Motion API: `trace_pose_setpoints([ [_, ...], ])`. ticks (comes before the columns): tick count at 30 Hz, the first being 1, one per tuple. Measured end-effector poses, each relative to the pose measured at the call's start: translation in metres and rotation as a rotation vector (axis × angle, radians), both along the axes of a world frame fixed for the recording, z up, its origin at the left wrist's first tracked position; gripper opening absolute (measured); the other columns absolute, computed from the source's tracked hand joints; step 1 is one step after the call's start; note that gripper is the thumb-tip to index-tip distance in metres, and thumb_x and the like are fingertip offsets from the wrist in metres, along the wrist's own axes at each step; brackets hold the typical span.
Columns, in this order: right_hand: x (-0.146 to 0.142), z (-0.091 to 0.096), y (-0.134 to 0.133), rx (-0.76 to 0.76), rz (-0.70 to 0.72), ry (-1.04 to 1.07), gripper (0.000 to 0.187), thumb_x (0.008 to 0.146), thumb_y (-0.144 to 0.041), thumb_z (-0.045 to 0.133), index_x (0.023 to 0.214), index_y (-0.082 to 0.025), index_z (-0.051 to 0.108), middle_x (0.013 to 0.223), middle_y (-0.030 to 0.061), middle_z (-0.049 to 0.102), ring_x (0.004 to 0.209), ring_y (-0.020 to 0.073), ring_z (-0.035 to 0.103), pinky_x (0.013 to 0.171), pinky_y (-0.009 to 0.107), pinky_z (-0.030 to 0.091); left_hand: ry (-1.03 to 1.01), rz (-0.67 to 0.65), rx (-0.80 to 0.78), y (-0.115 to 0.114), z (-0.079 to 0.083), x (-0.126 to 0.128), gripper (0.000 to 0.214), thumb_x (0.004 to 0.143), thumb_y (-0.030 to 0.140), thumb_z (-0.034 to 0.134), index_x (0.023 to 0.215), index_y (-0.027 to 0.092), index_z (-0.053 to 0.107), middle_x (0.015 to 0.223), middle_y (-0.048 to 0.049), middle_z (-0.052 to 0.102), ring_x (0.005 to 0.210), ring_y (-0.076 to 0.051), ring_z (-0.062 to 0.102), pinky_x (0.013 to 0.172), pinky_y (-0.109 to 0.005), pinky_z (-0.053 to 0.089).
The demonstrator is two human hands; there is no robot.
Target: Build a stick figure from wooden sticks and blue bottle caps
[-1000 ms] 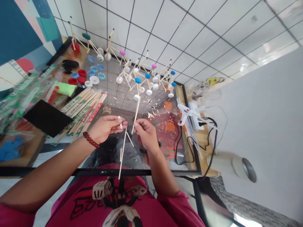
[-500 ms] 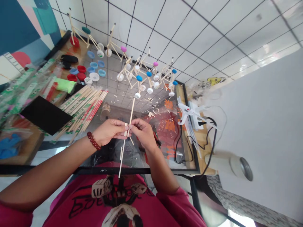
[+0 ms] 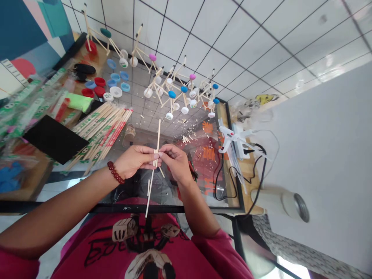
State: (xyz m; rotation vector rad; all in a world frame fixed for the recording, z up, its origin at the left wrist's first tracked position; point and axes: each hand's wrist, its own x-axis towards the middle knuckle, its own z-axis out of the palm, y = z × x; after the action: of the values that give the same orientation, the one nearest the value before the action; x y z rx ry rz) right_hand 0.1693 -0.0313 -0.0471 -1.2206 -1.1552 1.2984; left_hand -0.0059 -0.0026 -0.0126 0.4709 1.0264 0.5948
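Both hands, left [image 3: 133,161] and right [image 3: 175,163], pinching thin wooden sticks [image 3: 152,182]

Single head-worn view, facing forward and down, close above the left hand [image 3: 133,162] and right hand [image 3: 176,162], across the near edge of the counter [image 3: 87,208].

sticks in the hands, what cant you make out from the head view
Head view:
- Where the sticks cross: the left hand and right hand hide whether they are joined or only held.
- Plastic packets: blurred and cut off by the left edge.
- Blue item: too blurred to identify.
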Motion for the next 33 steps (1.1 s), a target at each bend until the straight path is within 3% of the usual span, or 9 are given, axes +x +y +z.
trace_pose_setpoints([
  [3, 0.005, 0.002, -0.003, 0.076, 0.059, -0.047, 0.032, 0.083, -0.036, 0.090, 0.105, -0.026, 0.070, 0.095, -0.0006, 0.070, 0.084, 0.0163, 0.067, 0.079, 0.031, 0.059, 0.004, 0.097, 0.004, 0.001, 0.002, 0.001, 0.015, 0.070, 0.007, 0.097, 0.072, 0.012, 0.083, 0.070, -0.0081, 0.081, 0.064, -0.016, 0.077, 0.061, -0.023, 0.066],
  [6, 0.008, 0.004, -0.005, 0.281, 0.098, -0.214, 0.043, 0.082, -0.028, 0.091, 0.118, -0.028, 0.067, 0.118, 0.0043, 0.068, 0.097, 0.0182, 0.065, 0.088, 0.034, 0.057, -0.014, 0.149, 0.006, 0.002, 0.004, 0.001, 0.015, 0.073, 0.007, 0.096, 0.071, 0.012, 0.081, 0.072, -0.0083, 0.081, 0.068, -0.018, 0.079, 0.063, -0.024, 0.068],
  [13, 0.009, 0.005, -0.004, 0.512, 0.119, -0.495, 0.033, 0.094, -0.019, 0.079, 0.123, -0.027, 0.066, 0.119, 0.0062, 0.069, 0.101, 0.0198, 0.068, 0.090, 0.035, 0.059, -0.020, 0.149, 0.023, 0.001, 0.005, 0.000, 0.009, 0.078, 0.006, 0.091, 0.078, 0.010, 0.083, 0.080, -0.0121, 0.084, 0.076, -0.019, 0.081, 0.070, -0.026, 0.069],
  [20, 0.009, 0.002, -0.006, 0.583, 0.137, -0.596, 0.042, 0.095, -0.025, 0.081, 0.134, -0.032, 0.067, 0.131, 0.0084, 0.069, 0.124, 0.0257, 0.068, 0.111, 0.045, 0.058, -0.038, 0.178, 0.039, -0.001, -0.004, 0.001, 0.016, 0.072, 0.016, 0.098, 0.078, 0.012, 0.083, 0.076, -0.0111, 0.083, 0.073, -0.021, 0.081, 0.065, -0.025, 0.066],
  [28, 0.005, -0.005, -0.005, 0.573, 0.059, -0.636, 0.041, 0.092, -0.024, 0.083, 0.129, -0.032, 0.068, 0.122, 0.0074, 0.070, 0.113, 0.0259, 0.071, 0.104, 0.045, 0.062, -0.081, 0.125, 0.191, -0.008, -0.011, 0.004, 0.044, 0.053, 0.040, 0.108, 0.078, 0.013, 0.085, 0.074, -0.0091, 0.082, 0.078, -0.022, 0.081, 0.071, -0.026, 0.064],
  [33, 0.023, 0.006, -0.012, 0.458, 0.114, -0.757, 0.054, 0.086, -0.032, 0.090, 0.132, -0.030, 0.061, 0.137, 0.0115, 0.065, 0.126, 0.0288, 0.068, 0.106, 0.047, 0.061, -0.031, 0.176, 0.177, -0.004, -0.010, 0.003, 0.044, 0.050, 0.036, 0.109, 0.079, 0.014, 0.084, 0.074, -0.0084, 0.083, 0.072, -0.021, 0.080, 0.065, -0.027, 0.065],
])
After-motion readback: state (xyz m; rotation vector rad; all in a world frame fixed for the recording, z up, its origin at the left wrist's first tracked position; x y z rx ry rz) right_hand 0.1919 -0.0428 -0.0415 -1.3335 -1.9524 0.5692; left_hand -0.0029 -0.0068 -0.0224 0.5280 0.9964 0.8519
